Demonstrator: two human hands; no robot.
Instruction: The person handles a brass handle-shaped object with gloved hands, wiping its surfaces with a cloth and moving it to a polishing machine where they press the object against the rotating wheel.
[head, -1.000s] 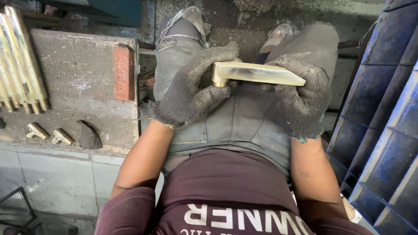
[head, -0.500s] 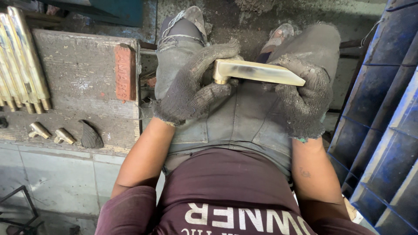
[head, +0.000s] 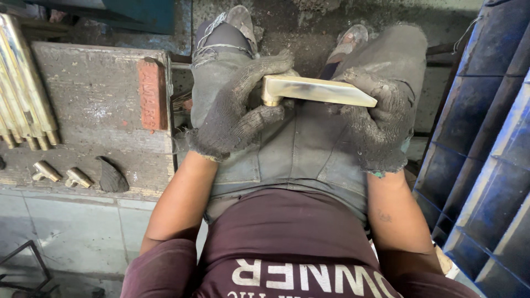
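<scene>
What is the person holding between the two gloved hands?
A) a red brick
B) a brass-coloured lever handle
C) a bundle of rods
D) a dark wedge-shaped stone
B: the left hand and the right hand grip the ends of a brass-coloured lever handle above the lap, while the red brick lies on the slab to the left.

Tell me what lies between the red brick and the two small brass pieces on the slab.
In the head view, only bare dusty slab lies between the red brick and the two small brass pieces.
</scene>
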